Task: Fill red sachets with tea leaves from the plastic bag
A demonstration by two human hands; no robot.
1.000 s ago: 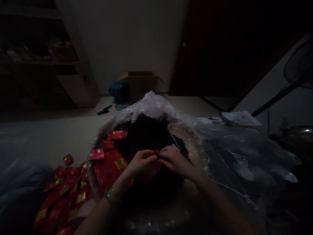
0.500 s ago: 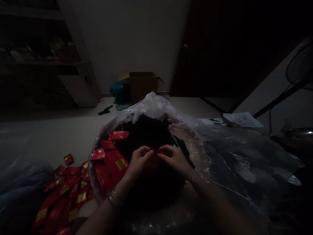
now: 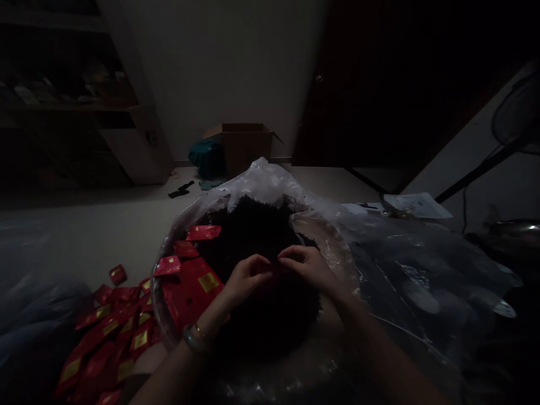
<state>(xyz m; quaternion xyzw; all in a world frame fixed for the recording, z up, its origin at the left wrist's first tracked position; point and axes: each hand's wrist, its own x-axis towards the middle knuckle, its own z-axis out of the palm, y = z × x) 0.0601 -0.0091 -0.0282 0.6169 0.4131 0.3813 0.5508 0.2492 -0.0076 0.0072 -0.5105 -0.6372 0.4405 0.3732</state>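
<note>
My left hand and my right hand meet over a heap of dark, shredded stuff that looks like loose tea leaves. Between their curled fingertips is a small red packet, dim and mostly lost in shadow. The heap lies in a round container lined with clear plastic. Left of my left hand, inside the liner, a large red bag with a gold label has smaller red packets around it. A bracelet circles my left wrist.
Many red packets with gold labels are piled outside the container at left. An open cardboard box and a teal bag stand by the wall. Clear plastic sheeting spreads at right, near papers on the floor.
The red packet between my hands has sunk lower and shows less. My fingertips have shifted a little, and the left fingers look looser. The surroundings have not moved.
</note>
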